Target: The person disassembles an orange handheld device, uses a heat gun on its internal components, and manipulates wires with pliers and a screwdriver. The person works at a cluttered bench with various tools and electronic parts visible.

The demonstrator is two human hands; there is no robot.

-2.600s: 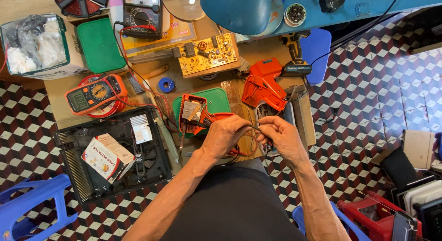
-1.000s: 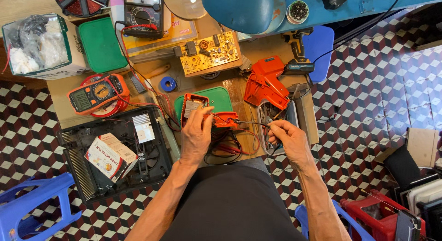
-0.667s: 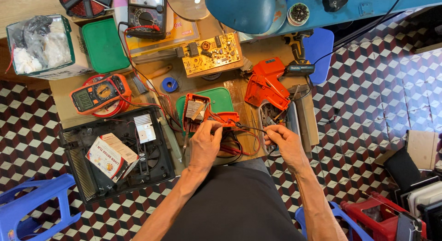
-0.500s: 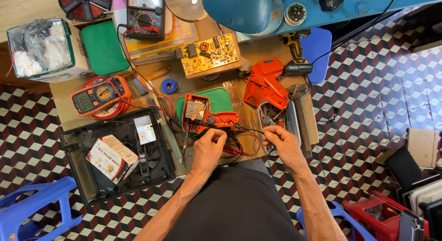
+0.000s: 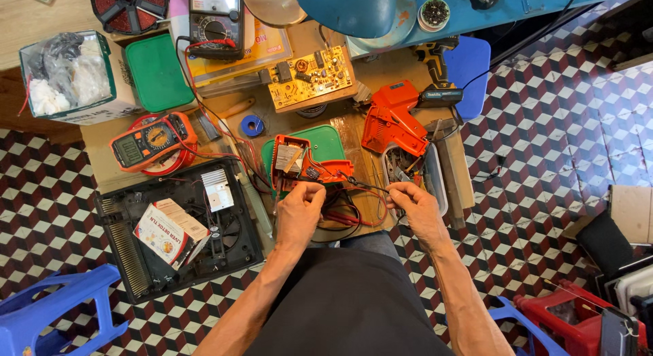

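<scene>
Opened orange tool housing (image 5: 309, 169) on counter (image 5: 354, 135) by green lid (image 5: 325, 143), internals exposed, reassembly not done; left hand (image 5: 300, 209) grip pinched on its lower edge, right hand (image 5: 411, 203) grip closed on thin probe (image 5: 371, 187).

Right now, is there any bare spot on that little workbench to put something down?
Hardly. One bare strip of wood lies between the yellow circuit board and the orange casing half; a smaller patch sits between the orange multimeter and the green lid. Around the left hand and right hand, wires and the opened orange tool crowd everything.
</scene>
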